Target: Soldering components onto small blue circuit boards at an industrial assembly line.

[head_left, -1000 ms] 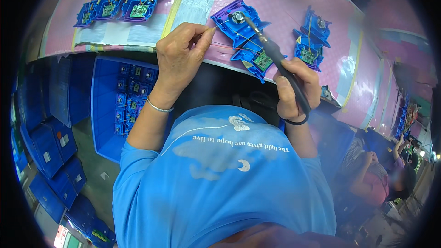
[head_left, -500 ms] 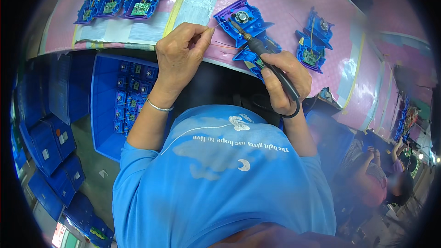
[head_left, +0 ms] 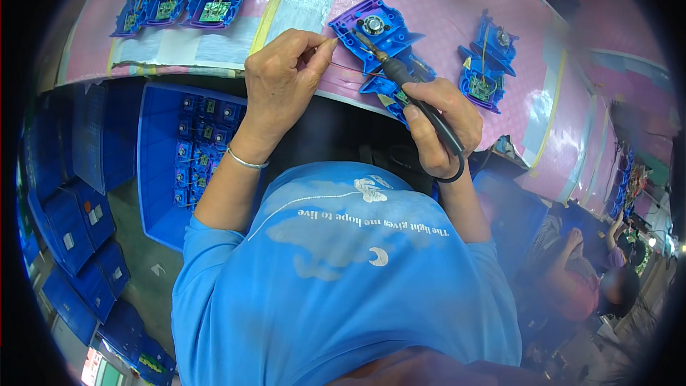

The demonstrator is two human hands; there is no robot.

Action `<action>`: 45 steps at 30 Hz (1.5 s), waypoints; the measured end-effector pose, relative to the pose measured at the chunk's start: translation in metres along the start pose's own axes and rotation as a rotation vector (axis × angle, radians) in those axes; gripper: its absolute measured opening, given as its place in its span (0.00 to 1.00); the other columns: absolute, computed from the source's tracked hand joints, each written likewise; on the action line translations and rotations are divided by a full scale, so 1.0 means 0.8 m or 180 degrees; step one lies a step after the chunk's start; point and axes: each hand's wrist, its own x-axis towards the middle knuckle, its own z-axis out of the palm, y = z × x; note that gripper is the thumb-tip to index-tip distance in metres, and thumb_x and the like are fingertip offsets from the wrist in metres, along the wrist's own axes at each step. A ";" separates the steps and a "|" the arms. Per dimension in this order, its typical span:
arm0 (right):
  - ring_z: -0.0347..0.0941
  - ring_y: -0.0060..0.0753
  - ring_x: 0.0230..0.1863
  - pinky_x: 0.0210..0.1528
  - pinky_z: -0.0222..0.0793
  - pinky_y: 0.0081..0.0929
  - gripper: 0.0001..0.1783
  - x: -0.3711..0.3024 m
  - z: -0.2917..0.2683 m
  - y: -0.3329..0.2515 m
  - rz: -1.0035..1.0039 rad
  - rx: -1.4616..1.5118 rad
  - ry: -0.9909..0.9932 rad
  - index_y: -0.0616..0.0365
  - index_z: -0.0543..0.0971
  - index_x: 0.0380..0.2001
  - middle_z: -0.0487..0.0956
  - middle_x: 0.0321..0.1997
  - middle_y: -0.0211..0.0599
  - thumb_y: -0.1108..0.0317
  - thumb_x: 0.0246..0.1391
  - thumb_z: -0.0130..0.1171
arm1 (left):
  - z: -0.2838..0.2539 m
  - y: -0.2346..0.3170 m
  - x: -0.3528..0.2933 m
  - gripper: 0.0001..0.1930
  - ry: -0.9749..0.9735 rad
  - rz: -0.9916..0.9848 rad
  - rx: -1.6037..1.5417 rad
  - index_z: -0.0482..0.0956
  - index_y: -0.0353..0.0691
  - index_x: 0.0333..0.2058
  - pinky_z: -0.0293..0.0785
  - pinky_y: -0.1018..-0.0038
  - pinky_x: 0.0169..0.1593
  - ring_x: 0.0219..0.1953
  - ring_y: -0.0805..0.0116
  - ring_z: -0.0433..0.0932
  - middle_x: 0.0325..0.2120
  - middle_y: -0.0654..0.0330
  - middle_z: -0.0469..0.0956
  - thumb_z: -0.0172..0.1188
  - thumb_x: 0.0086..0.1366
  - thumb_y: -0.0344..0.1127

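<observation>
A blue and purple plastic housing (head_left: 394,20) with a round speaker (head_left: 373,25) lies at the table's near edge. Just below it, partly behind my right hand, is a second blue housing part (head_left: 386,88) with thin wires (head_left: 349,68) running out to the left. My right hand (head_left: 449,123) grips a soldering iron (head_left: 394,69) like a pen, its tip over the housing's left side beside the speaker. My left hand (head_left: 286,75) is closed in a pinch at the housing's left edge, on a thin wire that barely shows.
Another opened blue housing (head_left: 486,64) lies to the right; several more with circuit boards (head_left: 214,11) sit at the far left. Below the table on the left stands a blue crate (head_left: 158,164) of similar parts. Stacked blue bins (head_left: 78,221) are beyond it. Another person (head_left: 579,293) is at lower right.
My left fingertips have come slightly closer to the housing's edge. The soldering iron stays over the speaker's left side, and the whole view has shifted a little.
</observation>
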 end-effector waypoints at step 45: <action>0.76 0.32 0.26 0.30 0.68 0.26 0.15 -0.001 -0.003 0.000 0.0130 0.0154 0.0187 0.70 0.82 0.41 0.81 0.28 0.44 0.79 0.48 0.62 | 0.005 -0.023 0.026 0.13 -0.0364 0.1814 0.0454 0.84 0.37 0.39 0.82 0.74 0.31 0.32 0.65 0.86 0.38 0.60 0.85 0.72 0.53 0.25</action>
